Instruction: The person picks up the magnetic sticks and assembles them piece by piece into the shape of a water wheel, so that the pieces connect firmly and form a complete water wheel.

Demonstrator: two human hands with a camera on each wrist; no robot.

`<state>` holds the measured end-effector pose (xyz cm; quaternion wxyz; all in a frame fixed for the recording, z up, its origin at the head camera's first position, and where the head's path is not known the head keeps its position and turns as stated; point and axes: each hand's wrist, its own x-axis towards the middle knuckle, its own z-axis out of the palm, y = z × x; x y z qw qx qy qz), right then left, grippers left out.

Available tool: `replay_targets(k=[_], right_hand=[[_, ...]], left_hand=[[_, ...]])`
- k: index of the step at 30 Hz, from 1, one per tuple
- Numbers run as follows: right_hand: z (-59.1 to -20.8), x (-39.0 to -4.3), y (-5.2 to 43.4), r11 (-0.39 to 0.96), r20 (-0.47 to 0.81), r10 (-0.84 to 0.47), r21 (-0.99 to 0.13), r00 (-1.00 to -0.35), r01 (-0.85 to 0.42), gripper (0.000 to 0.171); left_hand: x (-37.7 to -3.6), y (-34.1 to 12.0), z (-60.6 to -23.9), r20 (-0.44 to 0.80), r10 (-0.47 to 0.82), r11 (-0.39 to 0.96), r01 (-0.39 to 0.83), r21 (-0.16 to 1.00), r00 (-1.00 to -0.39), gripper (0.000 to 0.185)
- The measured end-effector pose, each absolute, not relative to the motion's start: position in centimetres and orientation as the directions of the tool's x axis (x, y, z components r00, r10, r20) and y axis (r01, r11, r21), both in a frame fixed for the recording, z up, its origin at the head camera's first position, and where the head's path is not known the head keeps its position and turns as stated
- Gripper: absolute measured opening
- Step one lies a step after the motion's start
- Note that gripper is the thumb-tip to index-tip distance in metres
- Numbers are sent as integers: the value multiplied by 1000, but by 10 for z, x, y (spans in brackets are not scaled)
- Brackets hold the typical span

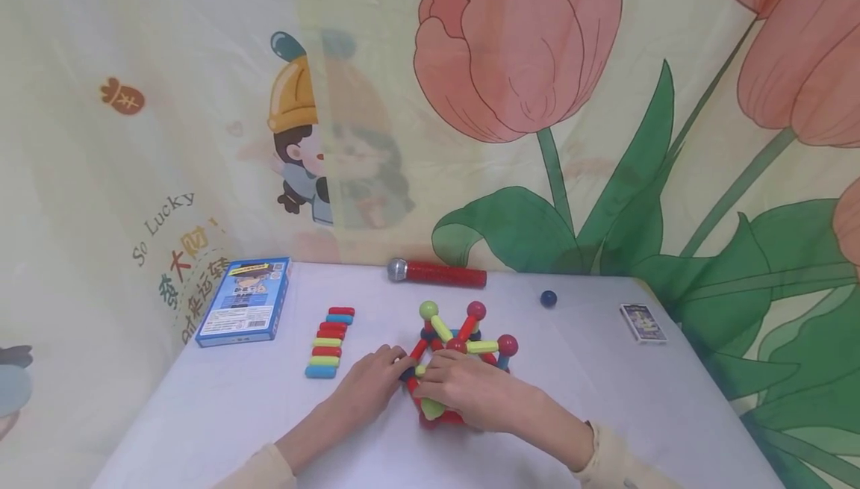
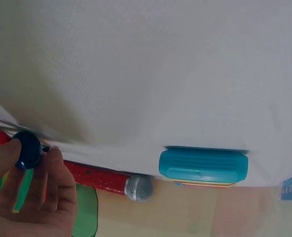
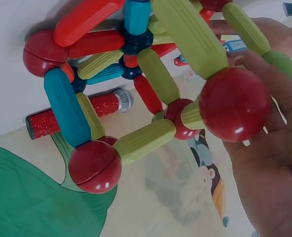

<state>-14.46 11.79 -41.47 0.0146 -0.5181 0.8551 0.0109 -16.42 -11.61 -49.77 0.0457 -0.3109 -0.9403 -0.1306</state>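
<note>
A structure of coloured magnetic rods and balls [image 1: 481,347] stands on the white table, with red, lime-green and blue rods meeting at red, green and dark blue balls. My left hand [image 1: 372,381] is at its left side. In the left wrist view the thumb and fingers pinch a dark blue ball [image 2: 28,149]. My right hand [image 1: 470,388] reaches over the front of the structure, its fingers curled at the near rods. From the right wrist a large red ball [image 3: 234,103] shows close to the palm, and the fingertips are partly hidden behind the rods.
Left of the structure lies a column of several loose rods [image 1: 325,352]. A blue box [image 1: 245,302] is at the far left. Behind lie a red microphone [image 1: 443,274] and a loose dark blue ball [image 1: 549,298]. A small card box [image 1: 643,323] lies at right.
</note>
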Motion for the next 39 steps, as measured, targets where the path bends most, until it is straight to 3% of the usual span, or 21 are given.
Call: replay_targets(k=[7, 16, 22, 39], right_hand=[[-415, -147, 117, 505, -48, -862, -21, -504, -863, 51], [-413, -152, 125, 511, 46, -843, -237, -535, -826, 39], [-409, -152, 129, 532, 23, -824, -316, -567, -786, 39], [-414, -151, 119, 538, -22, -840, -160, -541, -828, 47]], left_hand=[[-165, -117, -499, 157, 567, 774, 589, 233, -808, 43], [-165, -117, -498, 162, 565, 769, 588, 253, -809, 42], [-165, -117, -498, 158, 565, 770, 586, 251, -810, 41], [-164, -116, -499, 161, 567, 772, 589, 238, -808, 41]])
